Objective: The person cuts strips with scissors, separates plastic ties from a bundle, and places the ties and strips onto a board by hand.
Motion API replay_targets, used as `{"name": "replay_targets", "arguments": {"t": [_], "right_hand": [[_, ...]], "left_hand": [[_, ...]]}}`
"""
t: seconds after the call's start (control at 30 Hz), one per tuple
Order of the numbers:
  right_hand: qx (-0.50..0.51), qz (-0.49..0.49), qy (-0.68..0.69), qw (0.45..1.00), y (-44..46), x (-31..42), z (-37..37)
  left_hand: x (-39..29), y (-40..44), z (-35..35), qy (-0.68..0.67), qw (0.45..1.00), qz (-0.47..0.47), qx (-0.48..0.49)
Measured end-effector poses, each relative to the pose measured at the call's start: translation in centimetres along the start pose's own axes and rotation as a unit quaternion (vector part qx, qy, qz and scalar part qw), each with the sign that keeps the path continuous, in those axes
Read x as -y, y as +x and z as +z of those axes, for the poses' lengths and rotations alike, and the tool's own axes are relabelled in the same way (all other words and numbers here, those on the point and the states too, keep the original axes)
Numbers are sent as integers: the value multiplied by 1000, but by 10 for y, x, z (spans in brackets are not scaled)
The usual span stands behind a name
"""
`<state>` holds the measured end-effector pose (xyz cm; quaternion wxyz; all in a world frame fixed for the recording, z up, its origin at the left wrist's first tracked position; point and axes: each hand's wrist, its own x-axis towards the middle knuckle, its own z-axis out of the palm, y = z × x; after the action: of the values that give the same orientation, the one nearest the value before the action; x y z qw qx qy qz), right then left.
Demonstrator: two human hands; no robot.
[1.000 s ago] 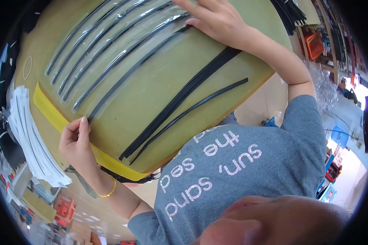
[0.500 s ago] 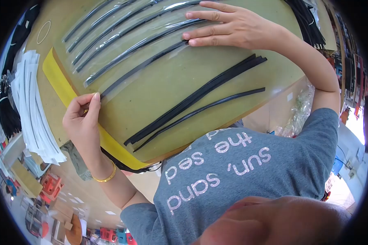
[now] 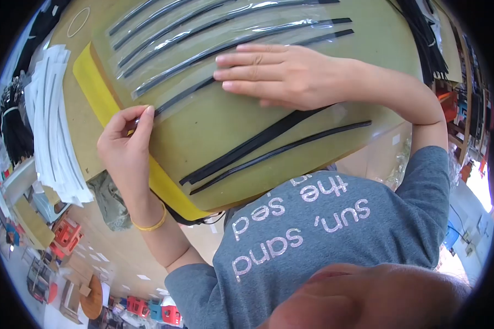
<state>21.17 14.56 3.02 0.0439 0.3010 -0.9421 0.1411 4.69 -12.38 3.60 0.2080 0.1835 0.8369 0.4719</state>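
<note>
At the left end of a long black strip in a clear plastic sleeve, my left hand pinches with thumb and finger. My right hand lies flat over the middle of the same sleeve, fingers stretched out, covering part of it. The strip's right end shows beyond that hand. Above it, several more black strips in clear sleeves lie side by side. Nearer my body rest a thick bundle of black strips, partly under my right forearm, and a single thin black strip.
A yellow band runs along the left side of the green tabletop. Further left are a pile of white strips and a black bundle. Another black bundle hangs at the upper right. A rubber band lies at upper left.
My right hand has slid left along the sleeve, uncovering the strip's right end. My left hand keeps its pinch at the left end. The whole view has shifted slightly.
</note>
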Motion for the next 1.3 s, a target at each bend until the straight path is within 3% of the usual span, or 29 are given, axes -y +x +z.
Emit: {"name": "replay_targets", "arguments": {"t": [0.07,0.4,0.97,1.17,1.2,1.3], "right_hand": [[11,6,67,998,8,6,12],[91,33,23,995,12,9,9],[99,29,13,995,8,5,10],[81,16,32,996,11,-2,7],[72,19,42,996,12,-3,8],[57,154,343,925,13,-14,-2]], "left_hand": [[-2,-3,0,-8,1000,-10,-1],[-4,-1,0,17,1000,-18,-6],[-1,-4,7,44,998,37,-26],[-8,3,7,115,993,15,-5],[-9,5,5,153,987,37,-8],[-7,11,-6,237,961,142,7]]}}
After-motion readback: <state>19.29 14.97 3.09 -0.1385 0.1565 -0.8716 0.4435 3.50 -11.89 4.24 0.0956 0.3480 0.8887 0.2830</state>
